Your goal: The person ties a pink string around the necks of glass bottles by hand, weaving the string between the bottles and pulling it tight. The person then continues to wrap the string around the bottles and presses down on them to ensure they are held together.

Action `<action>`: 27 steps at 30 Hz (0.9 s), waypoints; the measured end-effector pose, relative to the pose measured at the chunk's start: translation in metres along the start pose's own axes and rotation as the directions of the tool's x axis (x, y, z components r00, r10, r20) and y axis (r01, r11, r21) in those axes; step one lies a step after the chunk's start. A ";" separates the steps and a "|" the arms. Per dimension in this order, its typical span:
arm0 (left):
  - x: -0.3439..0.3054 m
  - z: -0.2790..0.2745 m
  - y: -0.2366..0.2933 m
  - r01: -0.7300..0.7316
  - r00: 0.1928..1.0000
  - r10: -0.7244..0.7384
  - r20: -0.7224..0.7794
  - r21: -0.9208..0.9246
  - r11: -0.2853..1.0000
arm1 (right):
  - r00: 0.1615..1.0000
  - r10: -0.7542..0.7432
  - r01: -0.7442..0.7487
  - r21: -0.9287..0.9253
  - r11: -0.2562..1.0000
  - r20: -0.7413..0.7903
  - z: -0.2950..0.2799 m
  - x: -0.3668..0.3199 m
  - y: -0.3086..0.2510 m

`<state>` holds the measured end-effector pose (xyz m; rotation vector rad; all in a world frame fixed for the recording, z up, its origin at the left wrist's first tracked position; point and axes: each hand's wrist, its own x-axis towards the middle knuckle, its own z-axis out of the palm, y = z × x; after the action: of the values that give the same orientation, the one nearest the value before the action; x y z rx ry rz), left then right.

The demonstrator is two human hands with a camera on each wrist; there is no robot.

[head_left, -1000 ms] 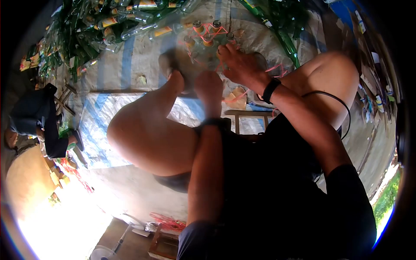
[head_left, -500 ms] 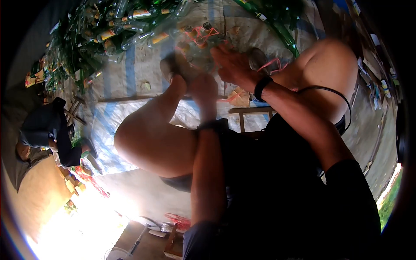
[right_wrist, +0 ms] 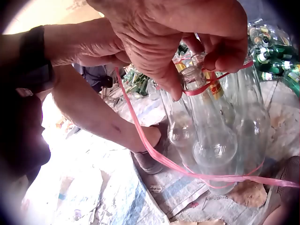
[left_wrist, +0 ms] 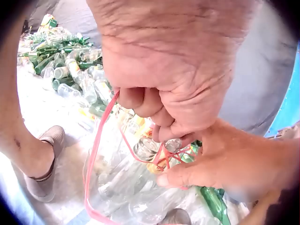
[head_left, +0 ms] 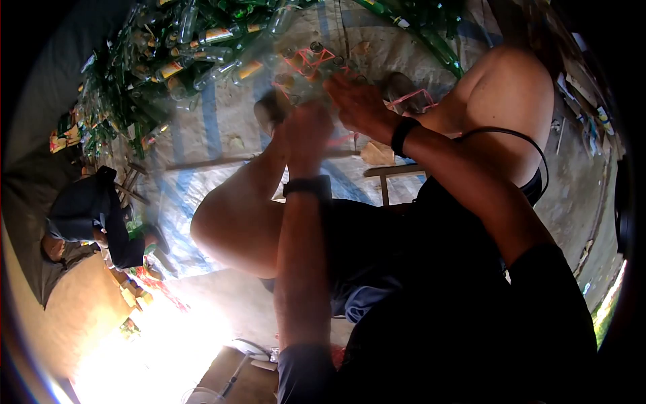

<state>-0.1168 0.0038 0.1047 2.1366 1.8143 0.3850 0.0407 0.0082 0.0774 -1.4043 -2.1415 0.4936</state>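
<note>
Several clear glass bottles stand upright in a tight group, pink string passing around their lower bodies and about their necks. My right hand is over the necks; in the right wrist view, its thumb and curled fingers hold the string beside a bottle mouth. The left hand is just left of it, blurred. Seen in the left wrist view, that hand has its fingers curled round a strand of pink string, which hangs down in a loop. The palm sides are partly hidden.
Many green and clear bottles lie piled at upper left, and long green bottles at upper right. A striped sheet covers the ground. A seated person is at far left. A wooden frame lies near the lap.
The head view has shifted, and its surroundings appear further right. My left hand and forearm have moved left relative to the lap. The right hand remains at the bottle necks.
</note>
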 end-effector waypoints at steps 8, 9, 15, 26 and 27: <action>0.025 -0.013 -0.005 0.017 0.991 -0.022 0.131 0.041 0.999 | 0.998 -0.017 0.014 -0.050 0.999 -0.065 0.003 0.001 0.001; 0.028 -0.011 -0.011 0.017 0.988 -0.009 0.152 -0.047 0.999 | 0.997 -0.028 0.022 -0.083 0.996 -0.070 0.004 0.000 0.001; 0.031 -0.001 -0.023 0.112 0.980 -0.076 0.185 -0.193 0.975 | 1.000 -0.001 0.001 -0.072 0.997 0.008 0.005 0.002 0.001; 0.028 0.030 -0.064 0.246 0.962 -0.129 0.239 -0.564 0.788 | 1.000 -0.016 0.018 -0.096 0.995 0.014 0.007 -0.001 0.005; 0.030 0.036 -0.074 0.070 0.985 0.040 0.169 -0.599 0.798 | 1.000 -0.019 0.020 -0.098 0.995 0.014 0.006 0.000 0.005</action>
<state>-0.1649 0.0418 0.0422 1.6427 1.3602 0.6517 0.0410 0.0099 0.0691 -1.4350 -2.2143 0.3959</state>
